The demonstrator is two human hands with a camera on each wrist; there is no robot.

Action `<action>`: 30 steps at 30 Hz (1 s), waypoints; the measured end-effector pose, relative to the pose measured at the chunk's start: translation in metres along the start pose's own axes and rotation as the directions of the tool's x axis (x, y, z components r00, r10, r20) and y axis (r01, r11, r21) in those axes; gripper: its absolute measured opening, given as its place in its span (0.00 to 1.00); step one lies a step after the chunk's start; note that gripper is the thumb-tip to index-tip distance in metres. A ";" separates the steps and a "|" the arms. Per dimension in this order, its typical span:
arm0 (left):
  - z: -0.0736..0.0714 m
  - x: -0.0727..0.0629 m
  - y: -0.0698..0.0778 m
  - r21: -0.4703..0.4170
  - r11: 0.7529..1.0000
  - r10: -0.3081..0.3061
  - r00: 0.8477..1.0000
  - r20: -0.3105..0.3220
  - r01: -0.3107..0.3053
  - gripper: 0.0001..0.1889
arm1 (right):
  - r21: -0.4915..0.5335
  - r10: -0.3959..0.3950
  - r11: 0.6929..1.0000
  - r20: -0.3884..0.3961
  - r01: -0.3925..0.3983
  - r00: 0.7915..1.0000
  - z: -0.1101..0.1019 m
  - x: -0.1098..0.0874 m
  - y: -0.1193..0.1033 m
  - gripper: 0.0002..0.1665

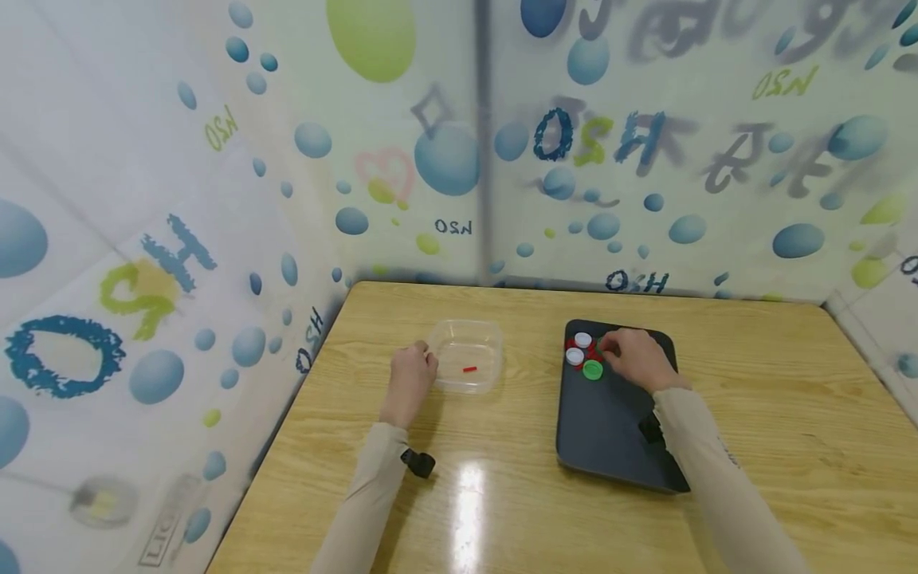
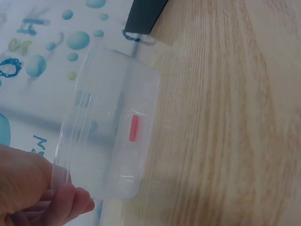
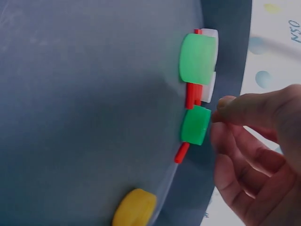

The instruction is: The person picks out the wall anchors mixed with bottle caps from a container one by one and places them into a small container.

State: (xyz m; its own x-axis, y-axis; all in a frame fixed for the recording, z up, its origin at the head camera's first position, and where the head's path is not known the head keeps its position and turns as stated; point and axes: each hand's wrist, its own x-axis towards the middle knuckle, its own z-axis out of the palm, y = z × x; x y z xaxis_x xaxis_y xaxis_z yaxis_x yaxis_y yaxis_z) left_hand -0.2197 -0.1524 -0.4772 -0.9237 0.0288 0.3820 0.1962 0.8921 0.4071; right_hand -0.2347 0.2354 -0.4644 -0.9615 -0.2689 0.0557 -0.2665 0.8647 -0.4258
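My left hand (image 1: 410, 383) pinches the near-left rim of a clear plastic container (image 2: 108, 75), thumb and fingertips at its edge. One short red stick (image 1: 469, 369) lies inside, on the container's floor. Over the far part of the dark tray (image 1: 602, 430) is my right hand (image 1: 637, 356). Its thumb and fingertips come close together beside a green cap (image 3: 196, 125); no held thing shows between them. Around it lie a larger green cap (image 1: 592, 369), white caps (image 1: 582, 340) and several red sticks (image 3: 190, 95). A yellow cap (image 3: 135, 208) appears in the right wrist view.
Both the container and the tray stand on a wooden table (image 1: 502, 446), the tray to the right. Patterned walls (image 1: 631, 199) rise behind the table and on its left. Dark wrist cameras (image 1: 418, 462) are strapped at the sleeves.
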 end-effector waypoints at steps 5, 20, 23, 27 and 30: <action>0.000 0.000 0.001 -0.008 1.000 -0.006 1.000 0.008 0.006 0.06 | 0.000 0.023 1.000 0.037 -0.023 0.999 0.005 0.001 0.004 0.10; -0.003 0.001 0.002 -0.023 0.999 -0.036 0.999 0.023 0.036 0.06 | -0.007 0.047 0.999 0.035 -0.047 0.998 0.012 0.006 0.007 0.10; -0.003 0.001 0.002 -0.028 0.999 -0.035 0.999 0.022 0.036 0.06 | -0.017 0.052 0.999 0.030 -0.052 0.998 0.013 0.006 0.007 0.10; -0.002 0.000 0.001 -0.032 0.999 -0.039 0.999 0.021 0.040 0.06 | -0.022 0.058 0.998 0.028 -0.058 0.998 0.013 0.005 0.008 0.10; -0.002 0.000 0.001 -0.032 0.999 -0.042 0.999 0.022 0.043 0.06 | -0.021 0.076 0.997 0.028 -0.075 0.997 0.014 0.004 0.009 0.09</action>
State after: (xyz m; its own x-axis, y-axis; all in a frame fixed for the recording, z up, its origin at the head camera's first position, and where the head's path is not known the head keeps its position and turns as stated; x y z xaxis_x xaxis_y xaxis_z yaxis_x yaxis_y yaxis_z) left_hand -0.2190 -0.1523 -0.4755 -0.9383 0.0010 0.3459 0.1666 0.8777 0.4493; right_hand -0.2398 0.2363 -0.4803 -0.9768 -0.2143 -0.0019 -0.1947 0.8912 -0.4097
